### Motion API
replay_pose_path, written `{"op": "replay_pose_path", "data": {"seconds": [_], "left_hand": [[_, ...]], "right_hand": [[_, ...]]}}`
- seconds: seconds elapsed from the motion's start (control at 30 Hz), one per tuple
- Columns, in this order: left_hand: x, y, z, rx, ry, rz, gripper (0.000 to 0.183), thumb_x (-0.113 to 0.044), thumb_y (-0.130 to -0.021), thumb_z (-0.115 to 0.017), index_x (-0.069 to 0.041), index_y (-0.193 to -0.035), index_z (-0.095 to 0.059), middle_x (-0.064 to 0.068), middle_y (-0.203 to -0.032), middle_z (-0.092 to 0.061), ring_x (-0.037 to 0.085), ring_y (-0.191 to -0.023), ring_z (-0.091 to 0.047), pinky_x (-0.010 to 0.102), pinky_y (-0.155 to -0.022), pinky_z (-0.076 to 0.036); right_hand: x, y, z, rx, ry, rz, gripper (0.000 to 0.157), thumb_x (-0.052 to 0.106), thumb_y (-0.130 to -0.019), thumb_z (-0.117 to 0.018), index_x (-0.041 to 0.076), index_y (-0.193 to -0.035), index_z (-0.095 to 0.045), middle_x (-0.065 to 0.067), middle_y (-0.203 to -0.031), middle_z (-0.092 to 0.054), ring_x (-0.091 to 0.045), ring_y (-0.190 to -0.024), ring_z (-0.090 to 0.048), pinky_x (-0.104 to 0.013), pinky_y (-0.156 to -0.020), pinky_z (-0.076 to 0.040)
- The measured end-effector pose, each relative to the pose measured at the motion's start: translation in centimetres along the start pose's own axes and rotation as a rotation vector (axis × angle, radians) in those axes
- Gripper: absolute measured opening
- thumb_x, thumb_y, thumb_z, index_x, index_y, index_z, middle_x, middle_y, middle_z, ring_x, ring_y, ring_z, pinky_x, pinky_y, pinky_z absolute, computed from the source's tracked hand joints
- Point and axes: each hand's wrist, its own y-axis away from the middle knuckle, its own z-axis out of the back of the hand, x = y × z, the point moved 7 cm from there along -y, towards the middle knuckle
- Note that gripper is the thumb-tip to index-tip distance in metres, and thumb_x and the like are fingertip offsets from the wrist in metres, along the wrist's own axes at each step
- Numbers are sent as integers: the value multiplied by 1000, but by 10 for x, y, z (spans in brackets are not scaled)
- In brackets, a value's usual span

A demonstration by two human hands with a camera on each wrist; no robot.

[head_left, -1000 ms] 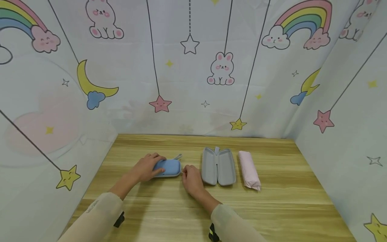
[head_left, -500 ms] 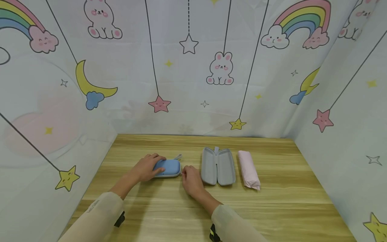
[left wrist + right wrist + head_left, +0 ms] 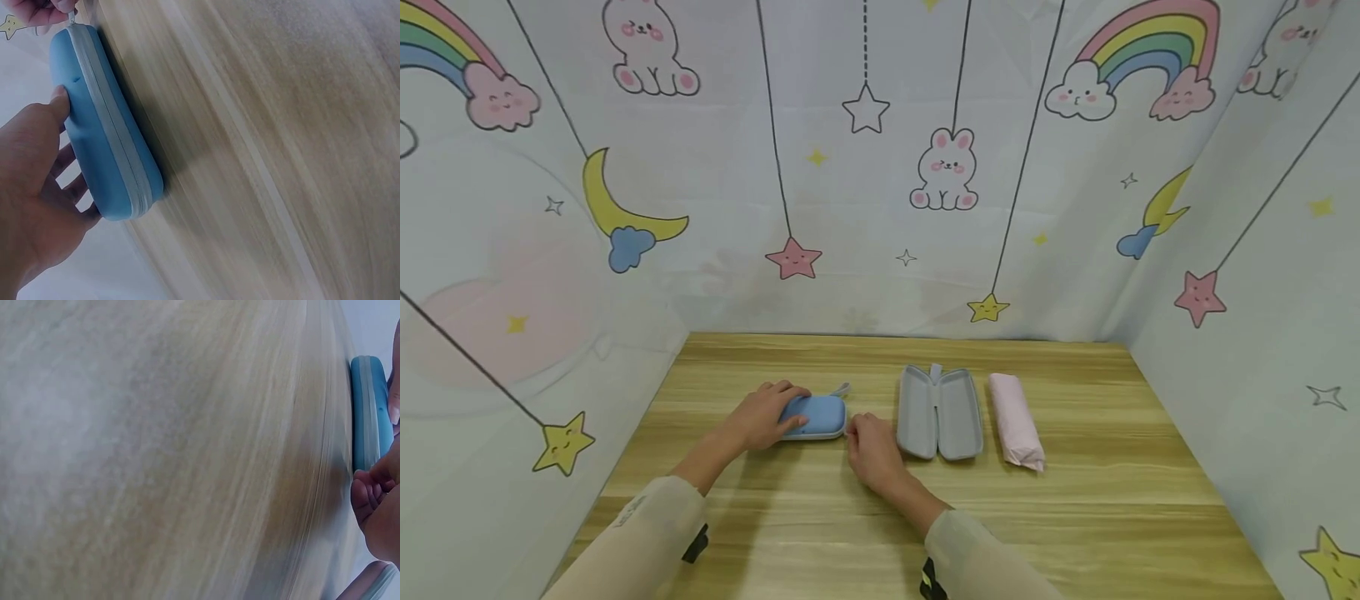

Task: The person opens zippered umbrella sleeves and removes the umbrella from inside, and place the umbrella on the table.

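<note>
A blue zippered glasses case lies shut on the table, with a pale zipper band around its side and a small loop at its far right. My left hand grips it from the left. In the left wrist view the thumb presses the blue shell while the fingers reach around the other side. At the right end of the case, my right hand pinches the zipper pull between thumb and finger. From the right wrist view, the right fingertips sit right at the end of the zipper band.
Right of my right hand, a grey case lies spread open with both halves facing up. Beside it is a pink wrapped bundle. The wood-grain table ends at a printed curtain behind and on both sides.
The head view has shifted slightly, so the scene sits a little further left. Both hands keep their hold on the case and its zipper pull.
</note>
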Motion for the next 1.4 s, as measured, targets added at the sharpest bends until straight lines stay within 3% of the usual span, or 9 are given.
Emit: {"op": "replay_pose_path", "data": {"seconds": [0.4,0.83,1.07,1.4], "left_hand": [[-4,-1,3,-9,1,-12,47,-37,-97,-64,-12,-136,-57,12,-126,-59,40,-112,-56,58,-92,-46],[-6,-2,4,-3,-14,-14,45,-35,-98,-63,-10,-135,-58,13,-126,-59,40,-111,-56,57,-91,-46],[-3,-3,6,64,-20,50,46,-42,-96,-64,-13,-131,-61,12,-122,-61,36,-108,-59,55,-88,-49],[-7,-11,3,143,-69,168,45,-52,-93,-63,-15,-120,-59,8,-111,-63,23,-88,-62,46,-74,-50]], "right_hand": [[9,1,-7,1,-12,59,6,4,-89,-67,9,-89,-69,-1,-84,-66,-14,-78,-62,-25,-70,-52],[17,2,-11,-34,-47,78,7,4,-90,-68,9,-85,-67,0,-80,-63,-10,-74,-59,-20,-64,-49],[13,2,-11,-41,-36,25,8,5,-91,-65,9,-85,-66,2,-78,-59,-9,-71,-55,-21,-62,-47],[2,-4,-6,-89,-2,-18,6,3,-89,-65,8,-86,-67,-1,-82,-60,-17,-77,-61,-28,-68,-52]]}}
